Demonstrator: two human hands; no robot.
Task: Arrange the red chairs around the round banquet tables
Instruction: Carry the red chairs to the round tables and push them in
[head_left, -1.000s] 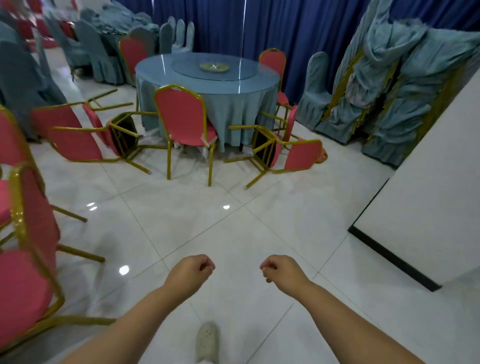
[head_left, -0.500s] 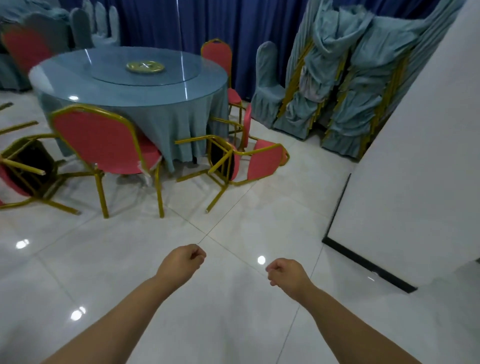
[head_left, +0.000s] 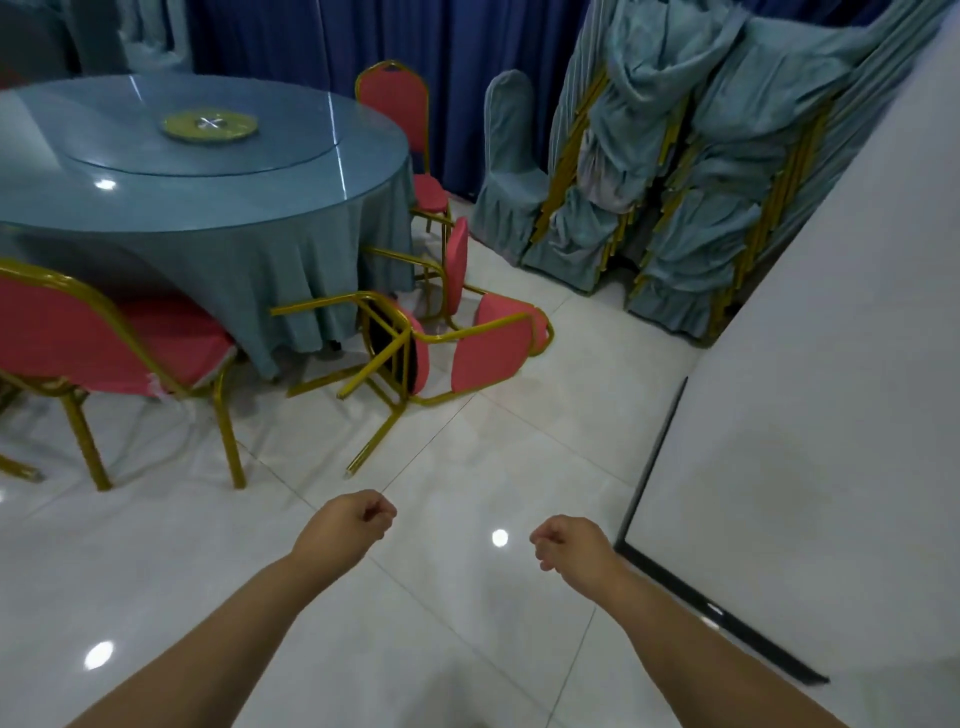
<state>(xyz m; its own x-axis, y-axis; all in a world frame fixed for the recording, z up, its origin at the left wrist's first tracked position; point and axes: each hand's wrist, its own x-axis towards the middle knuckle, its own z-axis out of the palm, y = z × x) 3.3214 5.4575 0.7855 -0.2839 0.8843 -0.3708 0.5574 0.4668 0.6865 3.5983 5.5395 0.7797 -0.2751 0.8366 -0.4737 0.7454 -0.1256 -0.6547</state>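
Red padded chairs with gold metal frames are sitting around the round banquet table (head_left: 208, 208): one upright chair (head_left: 104, 343) is standing at its near edge, another upright chair (head_left: 400, 130) at the far side by the blue pleated curtain (head_left: 441, 47), and two tipped chairs (head_left: 441, 353) are lying tangled on the glossy white tiled floor (head_left: 467, 597). The glass tabletop is gleaming over a teal draped cloth. You are holding your left hand (head_left: 345, 525) and right hand (head_left: 569, 543) out, both curled into loose fists, gripping nothing.
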